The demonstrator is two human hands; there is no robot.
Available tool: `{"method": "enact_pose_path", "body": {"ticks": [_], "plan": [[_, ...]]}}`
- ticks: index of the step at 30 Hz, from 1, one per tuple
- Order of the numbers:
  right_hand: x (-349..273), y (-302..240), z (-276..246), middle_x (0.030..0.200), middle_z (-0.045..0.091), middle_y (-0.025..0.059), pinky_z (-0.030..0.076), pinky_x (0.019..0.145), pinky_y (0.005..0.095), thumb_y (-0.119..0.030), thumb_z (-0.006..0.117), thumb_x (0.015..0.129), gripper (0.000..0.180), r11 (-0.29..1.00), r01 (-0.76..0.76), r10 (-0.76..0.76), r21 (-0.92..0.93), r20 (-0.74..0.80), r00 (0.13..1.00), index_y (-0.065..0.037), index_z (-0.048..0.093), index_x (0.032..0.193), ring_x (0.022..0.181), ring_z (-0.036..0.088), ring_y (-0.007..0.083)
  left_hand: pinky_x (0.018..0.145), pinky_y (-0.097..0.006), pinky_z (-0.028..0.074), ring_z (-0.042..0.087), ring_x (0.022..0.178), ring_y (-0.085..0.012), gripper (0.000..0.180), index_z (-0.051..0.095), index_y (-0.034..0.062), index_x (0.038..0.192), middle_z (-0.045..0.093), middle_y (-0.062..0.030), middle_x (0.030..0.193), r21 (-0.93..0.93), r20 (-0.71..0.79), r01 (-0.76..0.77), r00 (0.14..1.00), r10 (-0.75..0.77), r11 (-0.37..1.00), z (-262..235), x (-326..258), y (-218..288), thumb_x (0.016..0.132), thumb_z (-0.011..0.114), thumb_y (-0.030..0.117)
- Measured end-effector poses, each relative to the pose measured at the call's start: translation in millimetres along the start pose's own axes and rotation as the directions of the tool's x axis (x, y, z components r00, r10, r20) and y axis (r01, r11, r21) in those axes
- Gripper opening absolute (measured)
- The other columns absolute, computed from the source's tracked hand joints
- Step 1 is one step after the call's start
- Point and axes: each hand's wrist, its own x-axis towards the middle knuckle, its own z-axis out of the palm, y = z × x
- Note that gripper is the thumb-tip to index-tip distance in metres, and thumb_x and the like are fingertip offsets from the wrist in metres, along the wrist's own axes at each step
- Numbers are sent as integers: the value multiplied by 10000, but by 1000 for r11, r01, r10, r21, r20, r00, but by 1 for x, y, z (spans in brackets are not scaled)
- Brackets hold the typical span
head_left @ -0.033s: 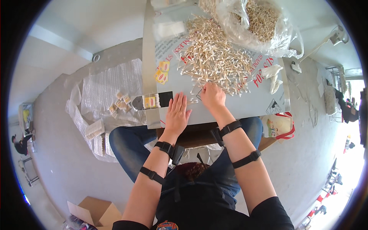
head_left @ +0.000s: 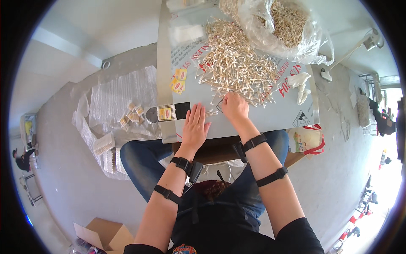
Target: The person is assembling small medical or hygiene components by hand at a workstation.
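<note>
A large loose pile of cotton swabs point(head_left: 237, 63) with pale sticks and white tips covers the far middle of the table. My right hand point(head_left: 235, 106) is closed in a pinch at the pile's near edge, its fingertips among the swabs; how many it grips is hidden. Flat on the table to its left lies my left hand point(head_left: 195, 125), fingers stretched out, with a few swabs poking out by its right side. Just left of that hand, a row of swabs with a yellow label point(head_left: 167, 113) sits on a black strip point(head_left: 182, 110) at the table's left edge.
Several yellow cards point(head_left: 179, 81) lie on the left of the film-covered table point(head_left: 262, 122). A clear plastic bag point(head_left: 270, 40) of more swabs stands at the far right, near a crumpled white tissue point(head_left: 301, 84). Small packs point(head_left: 134, 113) rest on plastic sheeting point(head_left: 122, 91) at left.
</note>
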Motion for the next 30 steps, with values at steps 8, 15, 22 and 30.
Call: {"method": "enact_pose_path", "body": {"ticks": [8, 15, 22, 30], "plan": [[-13, 17, 15, 975, 620, 107, 509, 829, 435, -123, 648, 842, 101, 946, 290, -274, 146, -122, 954, -79, 646, 933, 976, 616, 322, 1170, -453, 270, 309, 1430, -333, 662, 349, -8, 1462, 315, -177, 1546, -37, -5, -105, 994, 105, 994, -2, 3, -4, 915, 615, 253], [-20, 30, 10, 965, 600, 108, 504, 825, 433, -71, 678, 790, 139, 887, 322, -308, 330, -94, 947, -62, 636, 922, 965, 603, 326, 1018, -449, 401, 509, 1197, -343, 423, 562, 13, 1231, 538, -167, 1291, -291, -147, 45, 985, -91, 956, -5, 19, 2, 849, 668, 161], [-13, 38, 10, 932, 578, 106, 500, 806, 429, -73, 649, 815, 41, 863, 416, -400, 288, -115, 909, -57, 635, 851, 940, 596, 321, 822, -430, 464, 573, 938, -329, 165, 621, 58, 894, 590, -108, 951, -226, -158, 164, 967, -202, 960, -3, 59, 11, 787, 716, 139], [-20, 39, 19, 922, 570, 89, 514, 773, 409, -113, 658, 831, 60, 854, 473, -423, 215, -243, 873, -64, 623, 835, 922, 598, 302, 802, -423, 484, 598, 934, -317, 206, 642, 57, 872, 598, -111, 922, -220, 35, 124, 992, -119, 967, -6, 66, -3, 751, 764, 171]]}}
